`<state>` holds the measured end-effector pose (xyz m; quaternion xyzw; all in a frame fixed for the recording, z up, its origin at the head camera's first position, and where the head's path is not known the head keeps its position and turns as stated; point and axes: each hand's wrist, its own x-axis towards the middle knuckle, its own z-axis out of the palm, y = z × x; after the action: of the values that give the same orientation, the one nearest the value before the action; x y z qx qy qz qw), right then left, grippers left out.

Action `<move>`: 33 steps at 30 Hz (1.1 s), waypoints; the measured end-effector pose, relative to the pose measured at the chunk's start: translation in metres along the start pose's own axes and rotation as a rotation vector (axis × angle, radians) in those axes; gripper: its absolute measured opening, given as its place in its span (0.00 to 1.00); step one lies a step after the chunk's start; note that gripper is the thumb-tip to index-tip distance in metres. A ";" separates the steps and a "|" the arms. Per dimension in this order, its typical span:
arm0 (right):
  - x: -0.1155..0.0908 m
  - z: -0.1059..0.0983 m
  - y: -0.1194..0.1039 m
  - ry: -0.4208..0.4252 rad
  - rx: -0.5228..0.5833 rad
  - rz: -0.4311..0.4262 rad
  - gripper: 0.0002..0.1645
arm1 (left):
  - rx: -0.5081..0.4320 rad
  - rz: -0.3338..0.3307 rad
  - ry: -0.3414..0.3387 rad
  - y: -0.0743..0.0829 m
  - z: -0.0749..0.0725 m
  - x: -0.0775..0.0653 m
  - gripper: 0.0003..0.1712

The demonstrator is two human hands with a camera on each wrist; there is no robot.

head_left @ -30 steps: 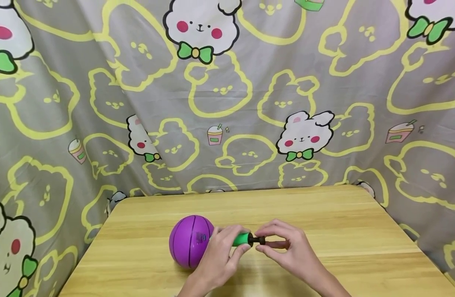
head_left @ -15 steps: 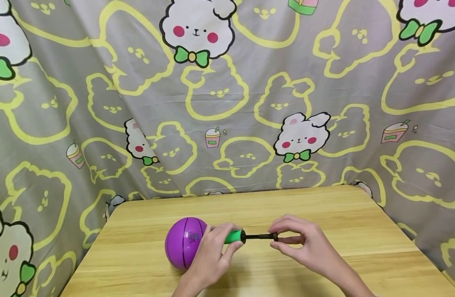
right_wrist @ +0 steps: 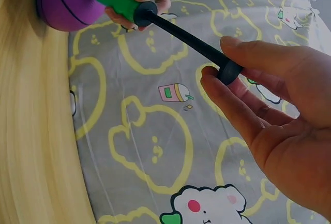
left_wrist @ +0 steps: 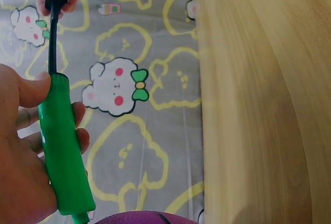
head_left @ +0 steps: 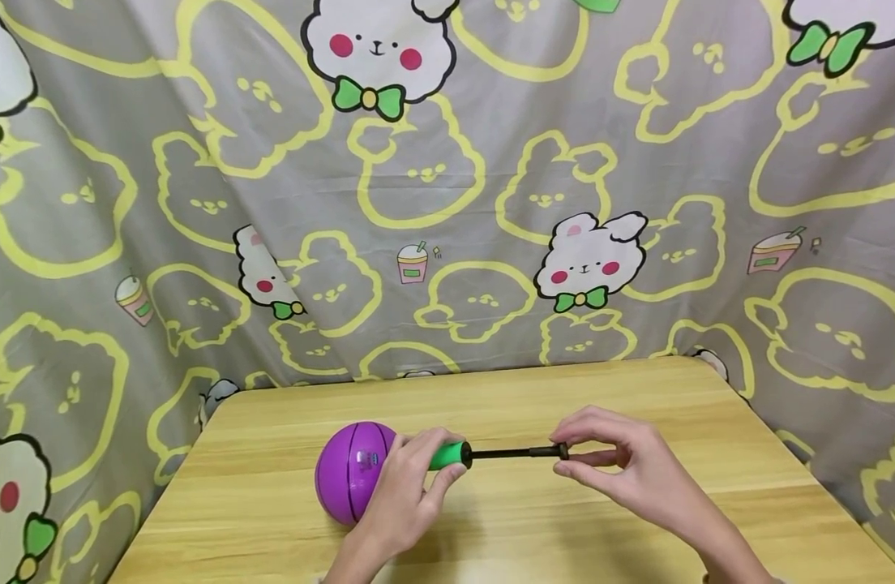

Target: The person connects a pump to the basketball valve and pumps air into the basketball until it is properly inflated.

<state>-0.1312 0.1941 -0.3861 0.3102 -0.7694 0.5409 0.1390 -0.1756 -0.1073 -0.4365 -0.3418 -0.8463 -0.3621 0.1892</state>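
A small hand pump [left_wrist: 64,146] with a green barrel and a black rod is held level above the table. My left hand [head_left: 407,487] grips the green barrel, fingers wrapped round it. Between thumb and fingertips, my right hand [head_left: 626,458] pinches the black knob [right_wrist: 229,72] at the rod's end. The rod [head_left: 502,453] stands far out of the barrel. At the barrel's other end is a purple ball [head_left: 349,474] with black lines, resting on the table. In the right wrist view the pump's tip meets the ball. My left hand hides part of the ball in the head view.
The light wood table [head_left: 272,519] carries the ball. A grey curtain [head_left: 462,203] printed with white bears and yellow outlines hangs behind the table and along both sides.
My right hand has moved to the right with the knob, drawing the black rod out of the barrel. My left hand still grips the barrel; hand and ball appear slightly further left.
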 end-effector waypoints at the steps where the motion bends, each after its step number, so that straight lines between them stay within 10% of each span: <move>1: 0.000 0.000 0.000 0.003 -0.005 0.005 0.17 | -0.004 -0.001 0.002 0.000 0.000 0.000 0.09; 33: 0.008 0.044 0.014 0.106 0.010 -0.106 0.22 | 0.033 0.045 0.011 0.011 0.012 -0.002 0.10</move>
<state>-0.1406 0.1541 -0.4090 0.3224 -0.7406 0.5523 0.2065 -0.1666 -0.0935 -0.4405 -0.3556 -0.8431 -0.3458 0.2077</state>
